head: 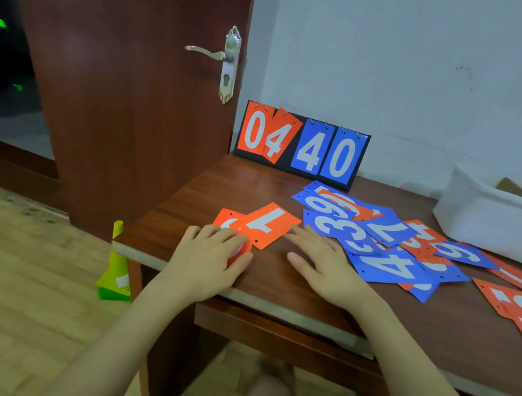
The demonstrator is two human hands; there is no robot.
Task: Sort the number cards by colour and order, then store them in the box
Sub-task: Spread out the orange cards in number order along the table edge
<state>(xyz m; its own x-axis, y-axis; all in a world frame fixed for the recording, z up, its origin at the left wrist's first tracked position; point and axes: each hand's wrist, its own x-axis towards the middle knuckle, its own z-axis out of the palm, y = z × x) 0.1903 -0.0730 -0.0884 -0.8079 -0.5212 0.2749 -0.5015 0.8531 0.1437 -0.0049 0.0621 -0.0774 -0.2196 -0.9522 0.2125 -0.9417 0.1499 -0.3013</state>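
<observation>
Left hand [209, 256] flat on the near left corner of the brown table [266, 278], fingers straight and close together, pressing on an orange card [231, 223] that lies under them – nothing gripped. On top of that card, partly overlapping, an orange card with 1 [267, 224], tilted, its near edge just beside the left fingertips. Right hand [326, 264] also flat and open on the bare wood, fingers spread, index tip touching or nearly touching the right corner of the 1 card; cannot tell which. To the right of this hand, a loose pile of blue and orange number cards [386, 240], overlapping in many directions – a blue 3 and a blue 4 nearest to the fingers. White box [480, 219] at the far right edge, well apart from both hands. Scoreboard stand [302, 145] upright against the wall, showing 04 in orange and 40 in blue
</observation>
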